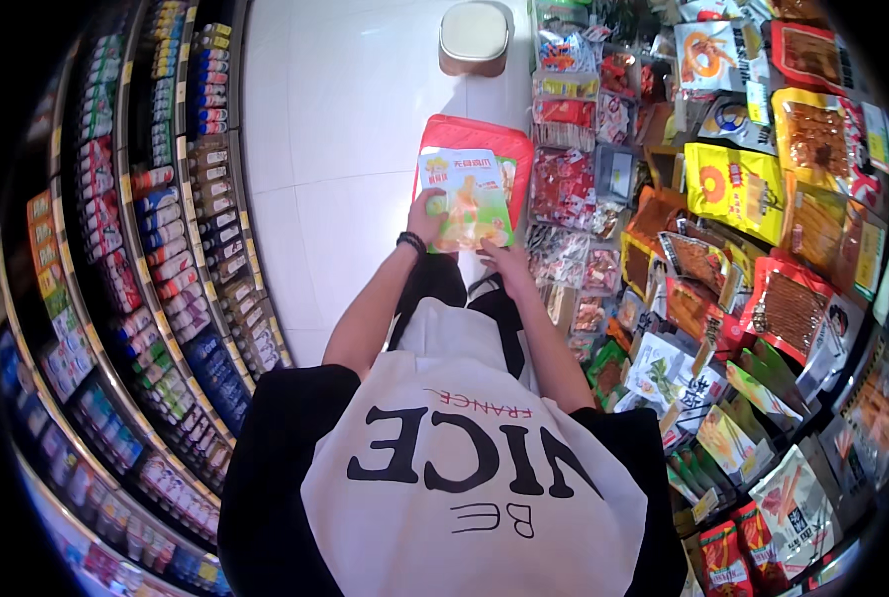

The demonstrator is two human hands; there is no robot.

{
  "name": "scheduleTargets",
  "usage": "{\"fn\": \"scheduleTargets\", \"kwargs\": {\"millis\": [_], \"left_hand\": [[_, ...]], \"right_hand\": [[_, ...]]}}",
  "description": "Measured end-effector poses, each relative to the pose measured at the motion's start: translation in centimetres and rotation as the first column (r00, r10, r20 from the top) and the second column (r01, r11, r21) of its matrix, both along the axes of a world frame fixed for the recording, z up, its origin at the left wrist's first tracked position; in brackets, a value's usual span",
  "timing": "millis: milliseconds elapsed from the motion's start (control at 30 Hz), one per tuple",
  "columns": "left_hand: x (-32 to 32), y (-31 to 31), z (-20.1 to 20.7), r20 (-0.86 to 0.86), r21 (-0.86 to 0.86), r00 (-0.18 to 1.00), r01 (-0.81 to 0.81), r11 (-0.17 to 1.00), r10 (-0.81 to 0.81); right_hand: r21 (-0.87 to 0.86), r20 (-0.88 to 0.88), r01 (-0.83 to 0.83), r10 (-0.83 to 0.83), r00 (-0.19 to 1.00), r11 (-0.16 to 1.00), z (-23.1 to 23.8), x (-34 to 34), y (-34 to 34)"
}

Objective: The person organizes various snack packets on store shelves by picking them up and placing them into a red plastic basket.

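**Package in Hand, Front Face Up, Not Yet Let Go**

And here we are in the shop aisle, looking along the white tiled floor (350, 139), and the flat package (469, 194) has centre stage! Where is it? Right in front of the person, over the near part of the red tray-like thing (521, 139), whose far edge and far corners show beyond it. Does it rest on that red thing or hang above it? From here, I can't tell.

The left grip (427, 214), just above a dark bracelet (411, 241), is closed on the package's left edge, thumb across the front. That's a proper hold! Over to the right grip (507, 261): fingertips at the lower right corner, seemingly touching, but how far it is closed I can't make out.

So, the score so far: the package is in hand and its printed face is turned up. Putting it down is not yet done. Green edges peek out around it, and whether a second packet lies behind is too hard to call.

On the right flank, snack packets crowd the display (738, 194), well apart from both grips. On the left, the shelves (171, 249) carry rows of bottles and tubes. Up at the floor's far end, by its right edge, a cream-topped stool (474, 38) looks on!
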State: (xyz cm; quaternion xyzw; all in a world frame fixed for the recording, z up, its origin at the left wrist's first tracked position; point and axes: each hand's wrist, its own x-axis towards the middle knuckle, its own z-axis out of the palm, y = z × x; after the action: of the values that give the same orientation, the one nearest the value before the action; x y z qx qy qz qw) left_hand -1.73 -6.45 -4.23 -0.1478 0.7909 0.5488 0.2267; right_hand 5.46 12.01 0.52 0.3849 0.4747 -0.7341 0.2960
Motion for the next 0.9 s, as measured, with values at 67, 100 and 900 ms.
{"fn": "scheduleTargets", "kwargs": {"millis": [67, 100, 900], "left_hand": [[-2.7, -2.0, -1.4, -0.040, -0.182, 0.981, 0.180, 0.967, -0.190], [-4.4, -2.8, -2.1, 0.043, -0.210, 0.959, 0.284, 0.936, -0.281], [-21.3, 4.0, -11.4, 0.038, -0.719, 0.261, 0.677, 0.155, -0.965]], "right_hand": [[0.126, -0.007, -0.052, 0.053, 0.999, 0.991, -2.8, -0.6, -0.3], [0.130, 0.044, -0.056, 0.051, 0.998, 0.990, -4.8, -0.9, 0.3], [0.937, 0.180, -0.350, 0.846, 0.501, 0.008, -14.0, -5.2, -4.2]]}}
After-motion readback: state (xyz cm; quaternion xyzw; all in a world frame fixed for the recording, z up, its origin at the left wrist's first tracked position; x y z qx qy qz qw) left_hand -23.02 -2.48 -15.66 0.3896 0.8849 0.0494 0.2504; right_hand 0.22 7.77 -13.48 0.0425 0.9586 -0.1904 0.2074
